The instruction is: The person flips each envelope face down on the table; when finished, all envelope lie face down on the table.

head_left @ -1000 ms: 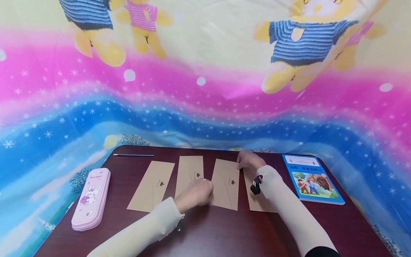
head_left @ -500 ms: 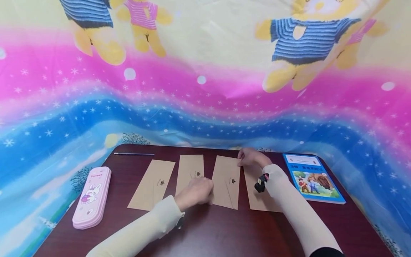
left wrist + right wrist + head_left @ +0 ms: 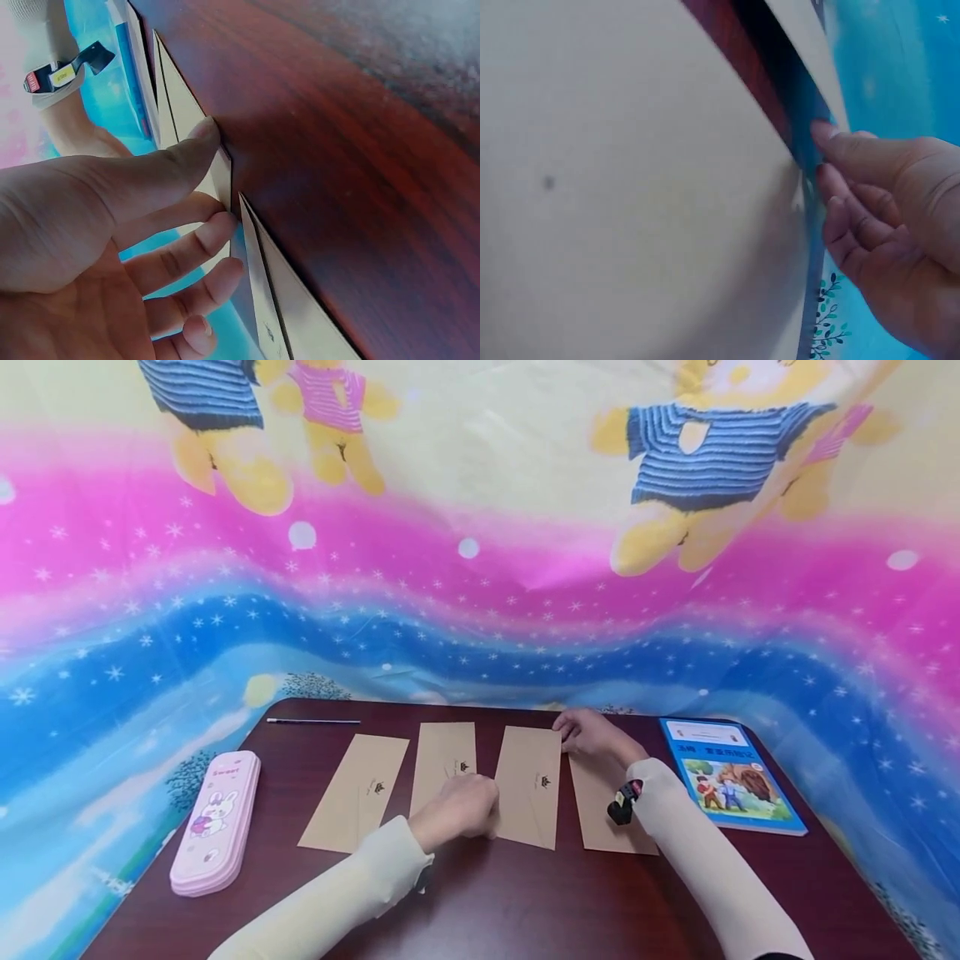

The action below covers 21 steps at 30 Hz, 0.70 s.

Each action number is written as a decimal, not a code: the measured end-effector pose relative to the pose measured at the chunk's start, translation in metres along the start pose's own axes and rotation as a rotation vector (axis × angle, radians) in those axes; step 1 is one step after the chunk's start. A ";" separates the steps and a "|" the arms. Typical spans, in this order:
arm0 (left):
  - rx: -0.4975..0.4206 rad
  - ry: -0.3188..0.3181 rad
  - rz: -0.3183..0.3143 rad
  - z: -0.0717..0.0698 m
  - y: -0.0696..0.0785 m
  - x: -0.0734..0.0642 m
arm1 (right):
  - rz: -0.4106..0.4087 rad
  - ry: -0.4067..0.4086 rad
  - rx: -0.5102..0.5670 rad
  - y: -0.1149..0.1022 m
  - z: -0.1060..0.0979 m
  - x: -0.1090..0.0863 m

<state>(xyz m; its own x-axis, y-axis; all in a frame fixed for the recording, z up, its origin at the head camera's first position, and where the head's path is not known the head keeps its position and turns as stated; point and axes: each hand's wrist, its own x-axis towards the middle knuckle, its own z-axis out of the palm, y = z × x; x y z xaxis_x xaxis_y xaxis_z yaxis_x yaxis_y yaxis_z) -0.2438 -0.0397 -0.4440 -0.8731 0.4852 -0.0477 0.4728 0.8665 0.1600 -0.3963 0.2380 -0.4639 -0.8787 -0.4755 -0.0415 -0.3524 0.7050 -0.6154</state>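
Head view: one brown envelope [image 3: 528, 785] is pinched between the fingers, at its near corner by the left hand [image 3: 457, 807] and at its far corner by the right hand [image 3: 592, 735]. Right of the fingers, a blue book [image 3: 738, 781] is seen.

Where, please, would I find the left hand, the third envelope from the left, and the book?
Left hand [image 3: 457, 807]: head view, on the back of the hand.
Third envelope [image 3: 528, 787]: head view, on the middle of its face.
Book [image 3: 732, 779]: head view, on the front cover.
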 end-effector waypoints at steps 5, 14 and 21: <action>0.012 -0.034 -0.012 -0.002 0.002 0.003 | -0.034 0.010 -0.026 0.004 0.002 -0.002; 0.020 -0.043 0.026 -0.005 0.000 0.000 | -0.033 -0.007 -0.050 0.002 0.000 -0.007; 0.042 -0.028 0.043 -0.005 0.001 -0.001 | -0.036 -0.020 -0.058 0.001 -0.005 -0.010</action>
<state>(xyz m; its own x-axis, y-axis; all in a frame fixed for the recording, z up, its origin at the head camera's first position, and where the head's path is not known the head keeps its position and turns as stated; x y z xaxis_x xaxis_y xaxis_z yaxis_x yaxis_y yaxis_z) -0.2431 -0.0400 -0.4387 -0.8483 0.5250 -0.0694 0.5152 0.8485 0.1213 -0.3898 0.2464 -0.4602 -0.8590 -0.5107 -0.0362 -0.4020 0.7166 -0.5700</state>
